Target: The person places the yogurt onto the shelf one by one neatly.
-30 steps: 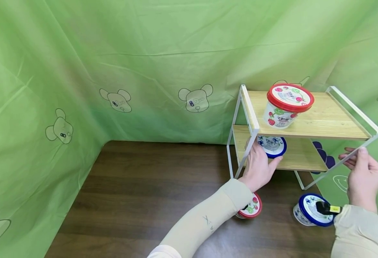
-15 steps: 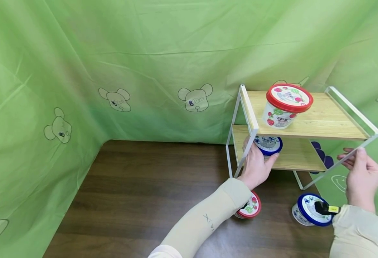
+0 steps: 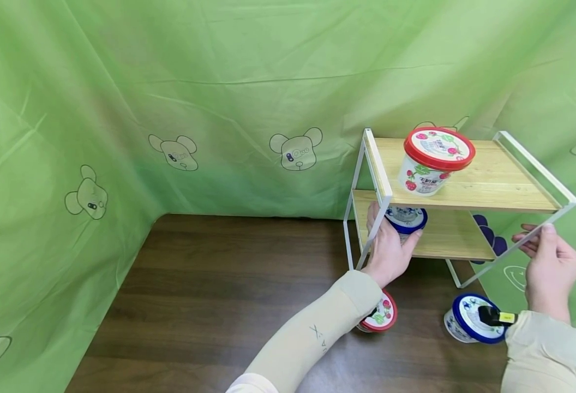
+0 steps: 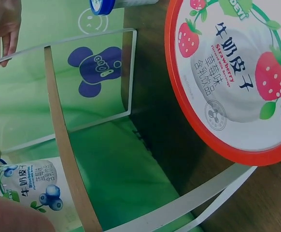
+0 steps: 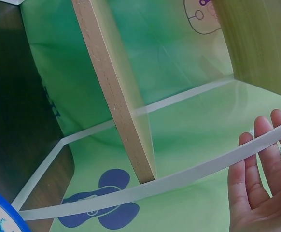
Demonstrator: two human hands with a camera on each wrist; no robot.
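Observation:
A two-tier wooden shelf with a white metal frame (image 3: 504,174) stands at the right of the table. On its lower board, at the left end, is a blueberry tub with a blue lid (image 3: 407,217). My left hand (image 3: 388,254) grips this tub, thumb at its front right and fingers round its left side, partly behind the frame's leg. The tub's printed side (image 4: 29,186) shows in the left wrist view. My right hand (image 3: 555,267) holds the right front leg (image 5: 193,174), its fingers passing behind the bar. A red-lidded strawberry tub (image 3: 437,153) sits on the upper board.
On the dark wooden table (image 3: 229,305), another red-lidded tub (image 3: 385,314) stands partly under my left forearm. A second blue-lidded tub (image 3: 457,327) is by my right wrist. Green printed cloth (image 3: 239,131) hangs behind the table and at its sides.
My left hand has closed round the blueberry tub and shifted it slightly left along the lower board. My right hand keeps its place on the shelf leg.

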